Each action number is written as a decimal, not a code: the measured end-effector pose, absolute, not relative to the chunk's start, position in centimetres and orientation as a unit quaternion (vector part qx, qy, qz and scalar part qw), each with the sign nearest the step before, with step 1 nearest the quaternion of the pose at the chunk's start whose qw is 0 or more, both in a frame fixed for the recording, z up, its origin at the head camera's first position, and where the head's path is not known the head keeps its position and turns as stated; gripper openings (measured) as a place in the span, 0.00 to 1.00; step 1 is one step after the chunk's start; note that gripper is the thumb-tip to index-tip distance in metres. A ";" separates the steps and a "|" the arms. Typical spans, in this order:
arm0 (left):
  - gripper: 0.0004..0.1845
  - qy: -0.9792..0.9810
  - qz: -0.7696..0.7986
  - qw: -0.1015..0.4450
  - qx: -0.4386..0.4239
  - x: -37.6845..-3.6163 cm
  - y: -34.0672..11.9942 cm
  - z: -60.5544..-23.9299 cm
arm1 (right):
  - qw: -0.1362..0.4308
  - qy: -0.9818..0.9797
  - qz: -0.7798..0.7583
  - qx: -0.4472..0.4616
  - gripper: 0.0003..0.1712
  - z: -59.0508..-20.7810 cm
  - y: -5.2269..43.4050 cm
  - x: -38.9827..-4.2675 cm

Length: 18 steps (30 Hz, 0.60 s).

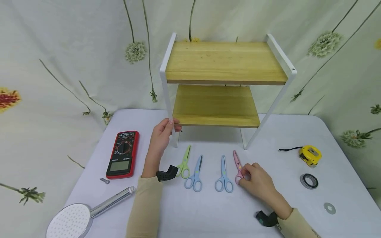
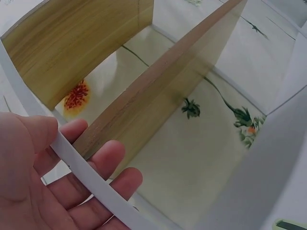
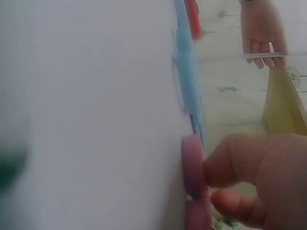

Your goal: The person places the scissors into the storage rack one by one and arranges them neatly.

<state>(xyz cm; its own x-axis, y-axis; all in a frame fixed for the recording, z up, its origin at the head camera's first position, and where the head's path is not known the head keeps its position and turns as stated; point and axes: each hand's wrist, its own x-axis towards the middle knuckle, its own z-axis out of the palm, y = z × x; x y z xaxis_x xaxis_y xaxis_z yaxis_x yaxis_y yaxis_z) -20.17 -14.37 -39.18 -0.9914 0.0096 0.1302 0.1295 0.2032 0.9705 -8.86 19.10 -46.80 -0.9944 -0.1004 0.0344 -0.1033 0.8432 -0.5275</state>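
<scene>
My left hand [image 1: 163, 132] holds the white left front leg of a two-tier wooden shelf [image 1: 224, 62]. In the left wrist view its thumb lies on one side of the white frame [image 2: 79, 165] and the fingers reach around behind. Down on the table, my right hand [image 1: 259, 181] pinches the handle of pink scissors [image 1: 238, 167], whose blades point toward the shelf. To their left lie two blue scissors [image 1: 224, 178] [image 1: 194, 177] and green scissors [image 1: 185, 163], all with blades toward the shelf. The right wrist view shows thumb and finger at the pink handle [image 3: 193, 165].
On the left are a red multimeter [image 1: 122, 154], a bolt [image 1: 105, 180] and a chrome shower head [image 1: 71, 219]. A yellow tape measure [image 1: 310, 155], a roll of black tape [image 1: 309, 181] and a metal washer [image 1: 329, 208] lie on the right. A flowered cloth [image 1: 89, 39] hangs behind.
</scene>
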 end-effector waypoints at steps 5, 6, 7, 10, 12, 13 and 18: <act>0.18 -0.773 -0.631 0.051 -0.048 -20.1 -14.4 -39.3 | -0.034 -0.949 0.312 0.039 0.16 -46.6 19.7 -8.9; 0.18 -0.773 -0.630 0.050 -0.048 -20.0 -14.4 -39.3 | -0.046 -0.942 0.329 0.039 0.16 -46.7 20.0 -8.9; 0.18 -0.773 -0.630 0.050 -0.048 -20.0 -14.4 -39.4 | -0.059 -0.935 0.346 0.041 0.15 -46.7 20.2 -8.9; 0.18 -0.773 -0.631 0.048 -0.046 -19.9 -14.5 -39.5 | -0.104 -0.910 0.397 0.055 0.11 -46.6 21.1 -9.1; 0.17 -0.772 -0.633 0.048 -0.045 -19.9 -14.5 -39.5 | -0.135 -0.889 0.433 0.066 0.09 -46.3 21.5 -9.3; 0.17 -0.771 -0.634 0.048 -0.046 -19.9 -14.5 -39.5 | -0.146 -0.878 0.450 0.073 0.08 -46.0 21.6 -9.5; 0.17 -0.766 -0.638 0.056 -0.054 -20.0 -14.5 -39.3 | -0.146 -0.825 0.529 0.134 0.12 -42.9 21.6 -10.2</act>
